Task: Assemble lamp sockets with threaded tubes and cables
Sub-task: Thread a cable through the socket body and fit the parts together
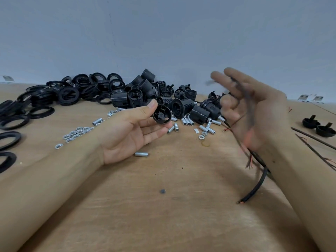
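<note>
Above wooden bench (181,206) | L hand (131,135) palm-up, pinching black socket cap (161,114) btwn thumb & fingers | R hand (252,108) blurred, black cable (258,180) across palm, grip can't tell | socket pile (163,99) behind.

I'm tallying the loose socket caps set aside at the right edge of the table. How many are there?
2. One black cap sits near the table's right edge, and a second cap lies just right of it, nearer the camera. More may lie out of view.
</note>
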